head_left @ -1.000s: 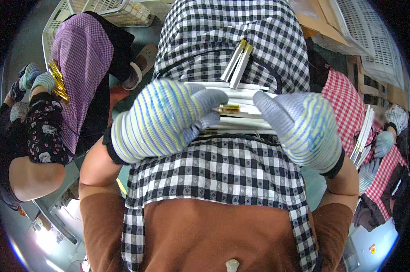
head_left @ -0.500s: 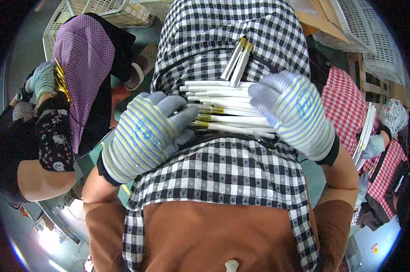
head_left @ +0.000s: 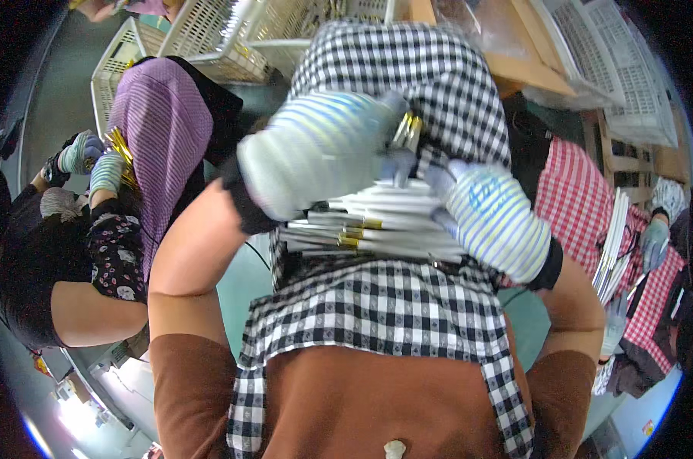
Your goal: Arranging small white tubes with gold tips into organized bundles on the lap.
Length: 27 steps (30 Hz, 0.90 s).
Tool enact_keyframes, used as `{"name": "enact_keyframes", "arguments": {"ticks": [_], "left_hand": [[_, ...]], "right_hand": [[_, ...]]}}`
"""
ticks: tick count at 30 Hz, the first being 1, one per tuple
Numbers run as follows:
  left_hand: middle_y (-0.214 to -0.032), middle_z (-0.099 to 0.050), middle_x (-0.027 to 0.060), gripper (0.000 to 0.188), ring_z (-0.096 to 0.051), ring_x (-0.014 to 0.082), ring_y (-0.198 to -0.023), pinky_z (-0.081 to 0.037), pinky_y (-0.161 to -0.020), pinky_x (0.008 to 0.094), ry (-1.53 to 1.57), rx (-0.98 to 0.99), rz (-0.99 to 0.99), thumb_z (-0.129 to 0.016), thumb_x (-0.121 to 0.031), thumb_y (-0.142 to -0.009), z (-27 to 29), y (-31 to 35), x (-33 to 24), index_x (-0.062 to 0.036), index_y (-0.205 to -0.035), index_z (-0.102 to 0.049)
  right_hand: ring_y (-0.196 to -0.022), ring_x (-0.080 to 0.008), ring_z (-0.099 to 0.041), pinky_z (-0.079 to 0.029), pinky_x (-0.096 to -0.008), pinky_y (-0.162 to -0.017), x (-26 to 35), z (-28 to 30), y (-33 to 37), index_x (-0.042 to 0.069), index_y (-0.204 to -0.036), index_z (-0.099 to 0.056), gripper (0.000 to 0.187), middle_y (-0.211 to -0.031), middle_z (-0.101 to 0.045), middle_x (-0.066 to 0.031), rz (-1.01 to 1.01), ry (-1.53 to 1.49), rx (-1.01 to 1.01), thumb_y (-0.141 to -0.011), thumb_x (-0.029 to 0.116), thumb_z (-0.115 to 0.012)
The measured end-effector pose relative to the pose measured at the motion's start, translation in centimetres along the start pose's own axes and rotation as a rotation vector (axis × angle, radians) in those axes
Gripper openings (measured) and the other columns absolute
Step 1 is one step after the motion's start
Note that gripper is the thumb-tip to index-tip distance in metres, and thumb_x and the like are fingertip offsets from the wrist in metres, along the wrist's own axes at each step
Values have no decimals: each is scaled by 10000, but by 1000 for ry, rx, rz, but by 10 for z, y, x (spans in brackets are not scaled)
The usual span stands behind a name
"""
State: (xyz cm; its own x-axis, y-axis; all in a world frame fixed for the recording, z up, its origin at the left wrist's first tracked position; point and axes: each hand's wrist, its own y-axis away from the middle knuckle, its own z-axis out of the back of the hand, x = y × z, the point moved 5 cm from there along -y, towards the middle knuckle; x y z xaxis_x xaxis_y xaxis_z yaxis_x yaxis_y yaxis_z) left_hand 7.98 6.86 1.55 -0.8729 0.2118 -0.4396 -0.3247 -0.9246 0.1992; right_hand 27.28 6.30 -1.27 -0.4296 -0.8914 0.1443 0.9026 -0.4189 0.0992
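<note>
Across my lap lies a bundle of slim white brush handles (head_left: 396,213), several with silver and gold ferrules toward the left. My left hand (head_left: 319,149), in a striped knit glove, is raised over the bundle's far left side and smeared by motion. Its fingertips are beside two upright-lying pieces with gold ends (head_left: 410,130), partly hidden by the glove; whether it grips them I cannot tell. My right hand (head_left: 499,218), gloved alike, curls its fingers around the right ends of the handles. A black-and-white checked apron (head_left: 377,306) lies under the bundle.
At left, a co-worker's gloved hands hold gold pieces (head_left: 121,157) beside a purple-clad knee (head_left: 166,115). Another person at right, in red check, has long white sticks (head_left: 611,245). White plastic baskets (head_left: 208,42) and a cardboard box (head_left: 515,46) stand ahead.
My left hand has lifted from the bundle's left end and moved up and right toward the gold-ended pieces. My right hand stays at the right ends. The view has tilted to show more baskets.
</note>
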Motion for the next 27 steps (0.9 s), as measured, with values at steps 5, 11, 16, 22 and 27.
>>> {"name": "enact_keyframes", "arguments": {"ticks": [5,11,16,22,27], "left_hand": [[-837,-755,183,471,-750,366,-786,-589,-677,483,-235,115,-24,-748,-423,-893,-25,-45,-15,18,-1048,-684],[-888,-767,122,180,-767,317,-826,-595,-684,438,-146,37,25,-647,-138,-961,-39,-39,5,-49,-1115,-672],[-1021,-743,222,293,-729,393,-977,-578,-835,437,327,-185,-200,-683,-192,-993,-2,-16,31,-28,-1236,-675],[-1032,-738,218,270,-732,358,-995,-568,-880,413,560,-156,-285,-708,-185,-1008,19,14,30,-18,-1220,-701],[-992,-743,172,290,-735,369,-940,-570,-825,422,438,-108,-325,-691,-212,-1014,18,26,13,-42,-1249,-701]], "right_hand": [[-810,-328,-682,-542,-472,-733,-1,-8,4,59,-1095,-688,240,-851,-641,-130,-33,-107,32,-867,136,-684],[-847,-343,-668,-538,-475,-769,-13,14,18,22,-1101,-690,260,-884,-637,-144,27,-193,26,-855,93,-651],[-837,-396,-653,-534,-485,-780,-35,64,36,16,-1117,-677,255,-880,-641,-165,70,-362,-201,-878,103,-678],[-686,-358,-639,-477,-481,-619,-42,92,46,61,-1084,-681,212,-756,-626,-128,-49,-267,-418,-909,177,-707],[-512,-302,-601,-449,-460,-491,-32,94,42,127,-1097,-684,261,-596,-566,-60,24,-203,-495,-877,235,-774]]}}
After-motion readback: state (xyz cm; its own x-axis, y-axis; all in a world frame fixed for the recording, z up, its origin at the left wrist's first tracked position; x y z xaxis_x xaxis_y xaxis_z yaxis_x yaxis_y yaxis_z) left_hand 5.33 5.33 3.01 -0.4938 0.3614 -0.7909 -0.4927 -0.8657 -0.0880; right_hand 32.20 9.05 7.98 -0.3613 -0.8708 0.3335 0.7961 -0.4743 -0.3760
